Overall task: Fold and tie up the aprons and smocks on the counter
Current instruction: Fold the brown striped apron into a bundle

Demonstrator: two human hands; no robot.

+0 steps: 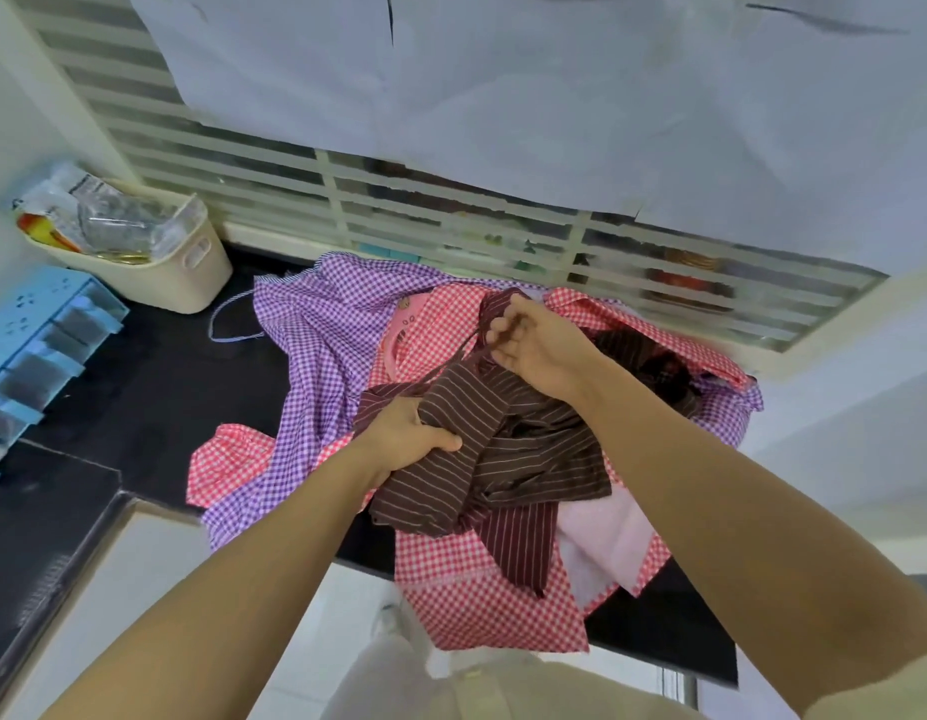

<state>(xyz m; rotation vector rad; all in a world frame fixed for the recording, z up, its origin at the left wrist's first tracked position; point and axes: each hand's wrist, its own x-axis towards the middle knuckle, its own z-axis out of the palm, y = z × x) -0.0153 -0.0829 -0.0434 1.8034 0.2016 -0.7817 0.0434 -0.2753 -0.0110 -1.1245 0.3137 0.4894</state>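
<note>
Work looks barely begun: left hand (409, 433) grips the bunched brown striped apron (528, 459) mid-counter (139, 381), right hand (528, 345) pinches its strap (451, 363), while the purple checked smock (315, 324) and red checked smock (482, 600) lie unfolded beneath.

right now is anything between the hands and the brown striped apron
Nothing visible: the left hand grips the brown striped apron and the right hand pinches its strap, atop the gingham pile.

Both bare forearms reached forward, my left hand (409, 433) gripped the striped apron (528, 459), my right hand (528, 350) farther out, fingers (503, 324) pinching its strap (464, 351).
</note>
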